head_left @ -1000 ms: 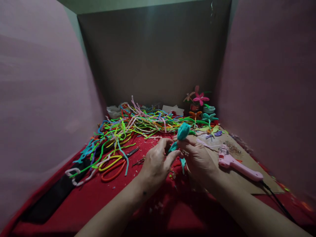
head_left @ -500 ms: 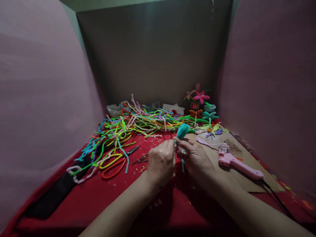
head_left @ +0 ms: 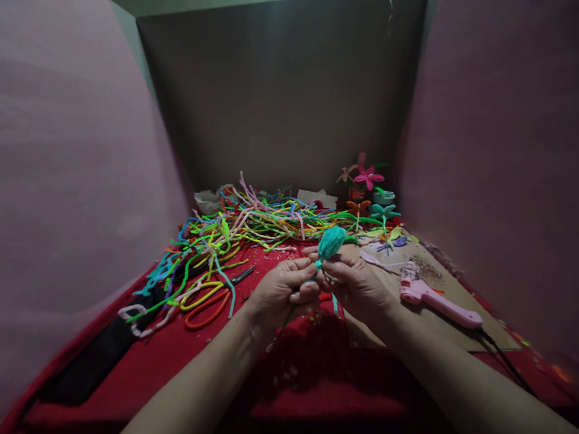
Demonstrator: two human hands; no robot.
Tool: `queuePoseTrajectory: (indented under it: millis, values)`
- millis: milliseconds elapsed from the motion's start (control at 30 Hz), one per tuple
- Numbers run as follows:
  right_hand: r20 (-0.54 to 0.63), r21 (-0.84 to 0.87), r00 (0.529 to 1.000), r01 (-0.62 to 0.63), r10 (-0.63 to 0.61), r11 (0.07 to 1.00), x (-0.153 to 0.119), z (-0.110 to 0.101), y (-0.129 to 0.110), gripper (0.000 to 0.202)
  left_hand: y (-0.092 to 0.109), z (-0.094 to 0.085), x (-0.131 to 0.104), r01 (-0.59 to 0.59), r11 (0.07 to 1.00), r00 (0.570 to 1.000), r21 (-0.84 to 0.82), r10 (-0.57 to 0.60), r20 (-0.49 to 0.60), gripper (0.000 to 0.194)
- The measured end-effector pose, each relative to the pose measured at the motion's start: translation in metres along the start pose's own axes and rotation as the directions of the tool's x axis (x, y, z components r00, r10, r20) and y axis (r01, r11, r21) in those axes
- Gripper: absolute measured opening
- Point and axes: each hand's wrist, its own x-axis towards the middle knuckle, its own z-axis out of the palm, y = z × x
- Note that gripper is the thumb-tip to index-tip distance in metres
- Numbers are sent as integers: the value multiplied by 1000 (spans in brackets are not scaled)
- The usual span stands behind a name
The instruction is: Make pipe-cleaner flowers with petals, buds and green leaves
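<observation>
Your left hand (head_left: 281, 290) and right hand (head_left: 364, 290) meet mid-view, with the fingers (head_left: 299, 276) of each closed to a pinch. Both grip the narrow teal neck of a fuzzy teal bud (head_left: 332, 243), which stands above your fingertips, tilted slightly right. A thin dark rod (head_left: 286, 318) shows beneath your left hand; whether it joins the bud cannot be determined.

To your right, a pink glue gun (head_left: 441, 306) lies on a brown board (head_left: 391, 278), its nozzle end toward the back. A pale lilac strip (head_left: 379, 263) lies near that end. To your left, scissors (head_left: 243, 276) with yellow and orange handles rest on the red surface (head_left: 312, 392). Beyond your hands spreads a tangled heap of coloured pipe cleaners (head_left: 266, 222). A pink flower (head_left: 368, 178) stands at the back right.
</observation>
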Motion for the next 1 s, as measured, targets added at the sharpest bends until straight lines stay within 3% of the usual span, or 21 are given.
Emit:
queuePoseTrajectory:
  millis: [67,133,167,200,267,333,367,400,467,500,567,633,700,767,867,933,1000]
  values:
    - [-20,-6,1000,4,-4,1000,1,-2,2,13,0,1,0,-1,998,1000,68,0,6,18]
    - [-76,-18,996,34,-36,999,3,-4,5,12,0,5,1,-48,946,996,322,69,-55,22]
    - [-107,-20,993,54,-56,998,4,-5,6,11,0,7,1,-80,860,984,505,148,-97,23]
    - [-132,-21,989,72,-74,997,5,-5,7,11,-2,9,2,-99,715,959,692,254,-125,23]
    - [-172,-26,980,97,-100,995,6,-6,9,11,-6,10,3,-68,311,879,948,467,-91,19]
    - [-204,-67,973,98,-110,993,7,-8,10,12,-11,7,4,7,-23,825,1000,565,7,13]
    - [-216,-96,971,88,-107,991,6,-8,11,13,-13,6,5,27,-112,819,993,572,42,13]
    - [-221,-126,970,74,-101,989,6,-9,11,14,-13,4,6,29,-144,819,989,570,59,15]
    - [-211,-169,973,60,-96,984,6,-10,11,15,-10,1,8,-3,-62,835,998,549,37,19]
    - [-200,-175,974,68,-103,982,6,-11,11,15,-6,1,9,-30,47,844,998,536,0,20]
    - [-175,-176,974,109,-140,978,7,-11,10,14,0,4,10,-61,348,882,935,458,-113,24]
    - [-148,-165,975,143,-168,976,7,-11,9,12,5,7,10,-59,630,929,774,319,-189,26]
    - [-111,-138,982,137,-153,981,8,-11,7,11,6,8,9,-42,816,961,577,191,-201,26]
    - [-74,-90,991,104,-111,990,8,-11,7,11,4,7,9,-32,923,981,384,102,-164,26]
    - [-43,-31,996,79,-81,996,9,-11,8,9,1,1,8,21,987,998,158,-10,-67,23]
    - [-58,2,995,77,-77,997,9,-10,8,9,2,-3,8,33,991,999,134,-31,-10,20]
    - [-102,34,993,61,-58,998,9,-8,8,11,4,-8,7,11,974,1000,226,-16,20,19]
